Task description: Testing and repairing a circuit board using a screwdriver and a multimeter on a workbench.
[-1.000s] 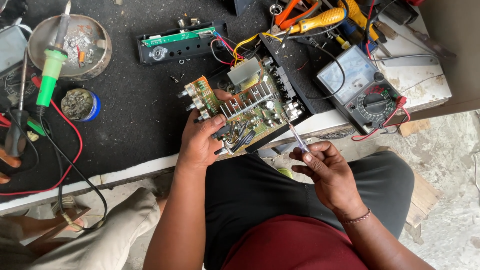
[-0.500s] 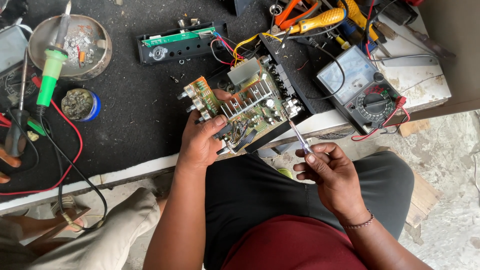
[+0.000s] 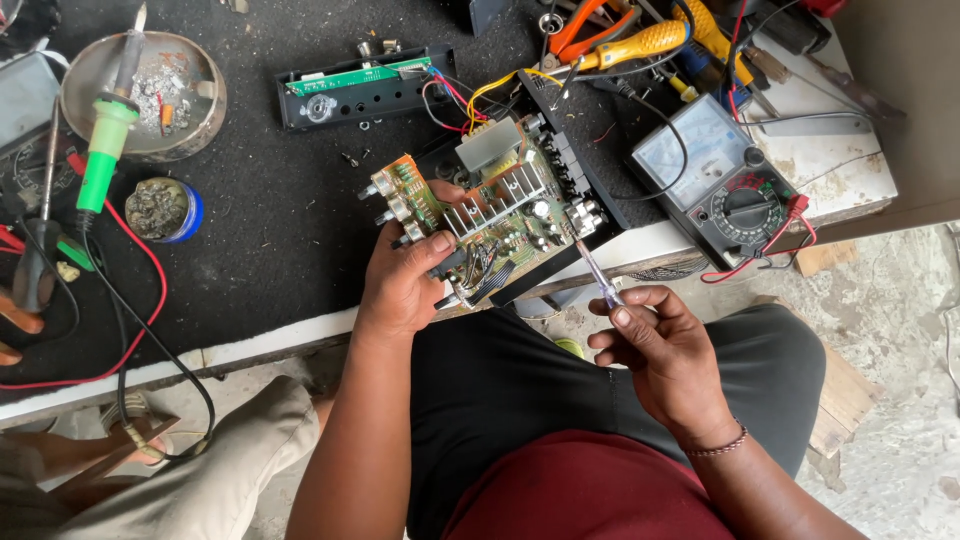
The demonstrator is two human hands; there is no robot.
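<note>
- Head view shows the left hand [image 3: 400,285] gripping a circuit board [image 3: 490,225] by its lower left edge, thumb over the top, tilting it above the table's [image 3: 250,345] white front edge.
- Right hand [image 3: 665,350] pinches a thin screwdriver [image 3: 595,272], its tip at the board's right side near the rear sockets.
- Judging by how things lie, the work looks midway: the board is already out of its black case [image 3: 590,175], wires still tie it to a detached front panel [image 3: 365,85], and nothing looks reassembled.
- Board carries a finned heatsink, a grey boxy part, and a brown knob strip at its left end.
- Multimeter [image 3: 725,180] lies to the right, pale dial face above a black selector, red lead beside it.
- Green-handled soldering iron [image 3: 105,140] rests across a metal bowl [image 3: 200,100]; a small blue-rimmed tin [image 3: 160,208] sits just below.
- Yellow-handled tools [image 3: 640,42] lie at the top.
</note>
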